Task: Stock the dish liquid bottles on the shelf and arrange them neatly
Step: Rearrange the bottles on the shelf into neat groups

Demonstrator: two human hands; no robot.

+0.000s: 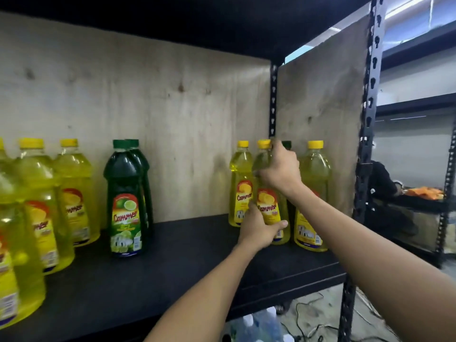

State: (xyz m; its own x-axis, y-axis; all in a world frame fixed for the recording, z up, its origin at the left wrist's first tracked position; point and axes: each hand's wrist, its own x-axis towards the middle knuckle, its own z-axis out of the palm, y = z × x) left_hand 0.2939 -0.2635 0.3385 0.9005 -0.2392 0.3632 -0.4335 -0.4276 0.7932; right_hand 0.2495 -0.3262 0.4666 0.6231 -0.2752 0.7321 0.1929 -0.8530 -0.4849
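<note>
A yellow dish liquid bottle stands on the black shelf at the right. My left hand grips its lower body. My right hand holds it at the neck and shoulder. Beside it stand two more yellow bottles, one behind to the left and one to the right. A green-capped bottle is mostly hidden behind my right hand. Two green bottles stand mid-shelf, one behind the other. Several yellow bottles line the left.
A plywood back panel and side panel close in the shelf. A black steel upright marks the right corner. Cables lie on the floor below. A person in dark clothing is at another rack to the right.
</note>
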